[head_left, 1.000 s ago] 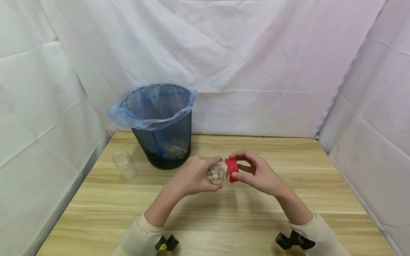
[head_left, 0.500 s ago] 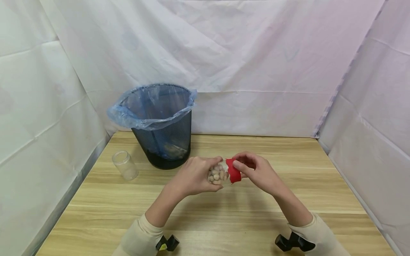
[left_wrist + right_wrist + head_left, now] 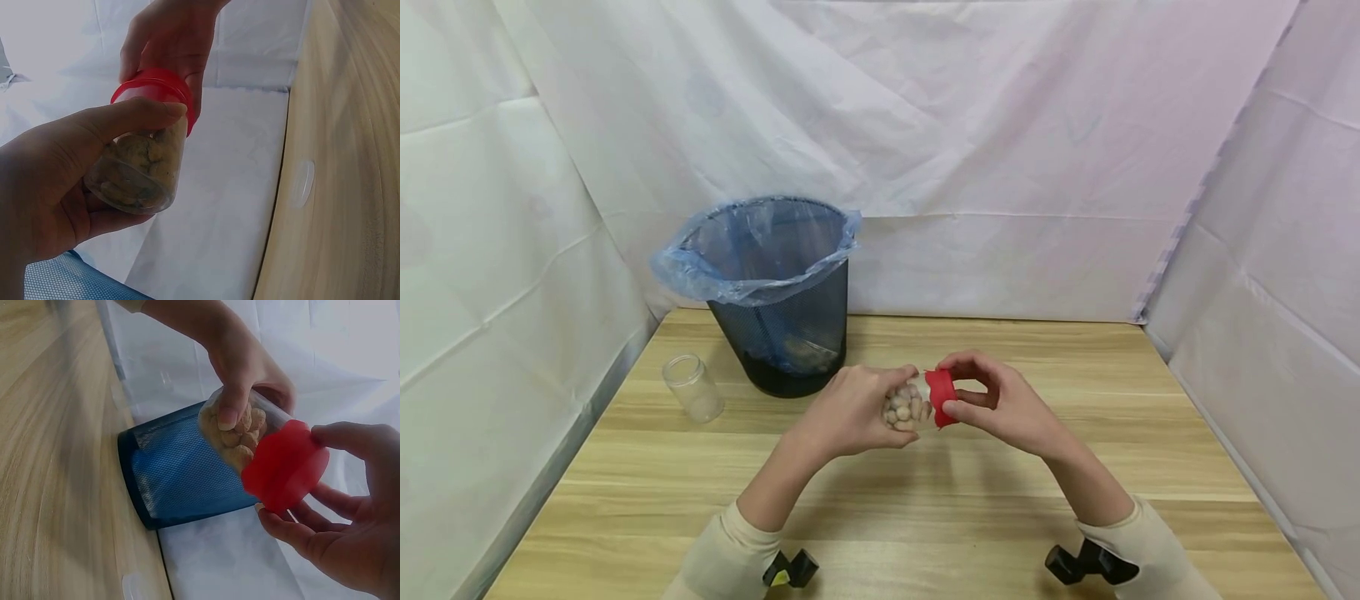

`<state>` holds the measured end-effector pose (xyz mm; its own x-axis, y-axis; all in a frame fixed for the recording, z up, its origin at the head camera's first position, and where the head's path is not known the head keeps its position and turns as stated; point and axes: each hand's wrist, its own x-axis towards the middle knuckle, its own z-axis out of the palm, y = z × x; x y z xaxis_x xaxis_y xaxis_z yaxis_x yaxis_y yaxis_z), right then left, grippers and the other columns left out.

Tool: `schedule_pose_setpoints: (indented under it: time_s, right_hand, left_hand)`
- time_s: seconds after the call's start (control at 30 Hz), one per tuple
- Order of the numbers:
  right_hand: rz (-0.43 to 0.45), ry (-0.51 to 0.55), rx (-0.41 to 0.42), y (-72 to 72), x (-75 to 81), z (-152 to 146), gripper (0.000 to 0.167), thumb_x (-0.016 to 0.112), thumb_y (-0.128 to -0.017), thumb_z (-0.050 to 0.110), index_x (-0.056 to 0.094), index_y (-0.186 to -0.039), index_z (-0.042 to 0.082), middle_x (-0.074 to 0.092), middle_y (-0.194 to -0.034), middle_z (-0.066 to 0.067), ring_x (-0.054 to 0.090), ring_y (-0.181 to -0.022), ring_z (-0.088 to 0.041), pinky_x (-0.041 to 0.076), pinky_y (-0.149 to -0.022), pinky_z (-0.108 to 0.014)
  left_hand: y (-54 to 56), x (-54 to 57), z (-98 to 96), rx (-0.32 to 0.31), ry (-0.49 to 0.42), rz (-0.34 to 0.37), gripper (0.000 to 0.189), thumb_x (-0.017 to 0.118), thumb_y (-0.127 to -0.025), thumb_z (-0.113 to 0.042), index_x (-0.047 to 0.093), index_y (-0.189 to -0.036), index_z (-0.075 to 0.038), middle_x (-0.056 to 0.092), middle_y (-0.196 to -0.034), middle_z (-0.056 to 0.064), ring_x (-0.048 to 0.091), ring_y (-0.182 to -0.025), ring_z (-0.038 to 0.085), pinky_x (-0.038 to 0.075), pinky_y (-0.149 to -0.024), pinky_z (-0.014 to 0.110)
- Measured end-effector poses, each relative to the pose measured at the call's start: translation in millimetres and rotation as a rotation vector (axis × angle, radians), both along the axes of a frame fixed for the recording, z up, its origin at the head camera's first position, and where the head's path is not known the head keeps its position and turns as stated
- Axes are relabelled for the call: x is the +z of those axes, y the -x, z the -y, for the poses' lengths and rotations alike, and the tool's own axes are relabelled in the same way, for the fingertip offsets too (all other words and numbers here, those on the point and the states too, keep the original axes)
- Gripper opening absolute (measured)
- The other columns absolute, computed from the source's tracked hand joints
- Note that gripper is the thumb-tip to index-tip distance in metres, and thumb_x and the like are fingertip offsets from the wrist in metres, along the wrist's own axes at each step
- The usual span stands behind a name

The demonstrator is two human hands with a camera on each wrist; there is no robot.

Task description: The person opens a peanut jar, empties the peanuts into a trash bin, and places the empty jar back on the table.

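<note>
A clear jar [image 3: 906,407] of tan, lumpy pieces is held tilted above the table, its bottom toward the left and its red-covered end toward the right. My left hand [image 3: 853,410] grips the jar's body, thumb on one side and fingers on the other. A red, wavy-edged cover [image 3: 286,465] caps the jar's mouth. Its rim is held between the thumb and fingertips of my right hand [image 3: 1006,408]. In the left wrist view, that hand [image 3: 172,40] reaches round the cover from above, and the lumps show through the jar wall.
Behind my left hand stands a dark mesh bin [image 3: 782,333] with a blue plastic liner [image 3: 700,271] over its rim. A lidless clear jar [image 3: 694,390] stands at the table's left. Some small clear object [image 3: 304,184] lies on the wooden table [image 3: 880,517]. White cloth [image 3: 970,150] surrounds the table.
Half a second ago my right thumb lay higher across the red cover; now it is back at the near edge, with the fingers at the far edge. The left hand barely moved.
</note>
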<state>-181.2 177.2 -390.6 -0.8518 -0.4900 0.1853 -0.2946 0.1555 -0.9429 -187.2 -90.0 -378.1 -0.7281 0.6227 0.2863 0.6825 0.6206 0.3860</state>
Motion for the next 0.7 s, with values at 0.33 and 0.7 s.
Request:
schedule_pose_setpoints:
  time_s: [0.33, 0.7]
  right_hand:
    - [-0.004, -0.105, -0.085, -1.4, 0.3, 1.1, 0.043, 0.073, -0.105, 0.021, 0.059, -0.143, 0.007, 0.063, -0.14, -0.014, 0.063, -0.129, -0.038, 0.064, -0.091, -0.035]
    - [0.023, -0.255, -0.198, -3.0, 2.7, 4.2, 0.039, 0.072, -0.105, 0.035, 0.067, -0.136, 0.011, 0.073, -0.126, -0.008, 0.07, -0.112, -0.025, 0.061, -0.087, -0.034]
  left_hand:
    - [-0.1, -2.4, -1.0, -0.005, -0.007, -0.001, 0.07, 0.098, -0.077, -0.038, 0.073, -0.135, -0.01, 0.08, -0.104, 0.0, 0.069, -0.084, 0.011, 0.059, -0.075, 0.026]
    - [-1.1, -2.4, -3.4, -0.003, 0.014, -0.024, 0.072, 0.099, -0.076, -0.04, 0.073, -0.136, -0.01, 0.081, -0.104, -0.001, 0.068, -0.082, 0.01, 0.057, -0.073, 0.025]
